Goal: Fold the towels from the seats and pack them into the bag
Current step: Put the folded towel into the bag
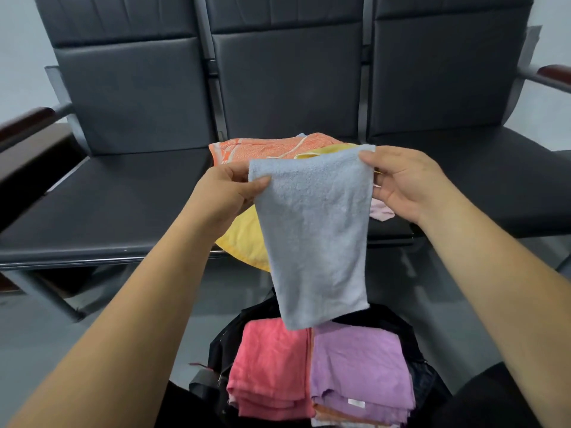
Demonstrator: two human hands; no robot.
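Observation:
A light blue towel (315, 230) hangs in the air in front of the middle seat, folded into a narrow strip. My left hand (225, 193) pinches its upper left corner and my right hand (401, 183) pinches its upper right corner. Its lower end dangles just above the open black bag (222, 344) on the floor. Inside the bag lie a folded pink towel (272, 369) and a folded purple towel (361, 366) side by side. On the middle seat behind the blue towel lie an orange towel (272, 148), a yellow towel (247, 239) and a pale pink towel (381, 211).
A row of three black padded seats (102, 205) with tall backs stands ahead, with wooden armrests (27, 118) at both ends. The grey floor (61, 335) lies under the seats and around the bag.

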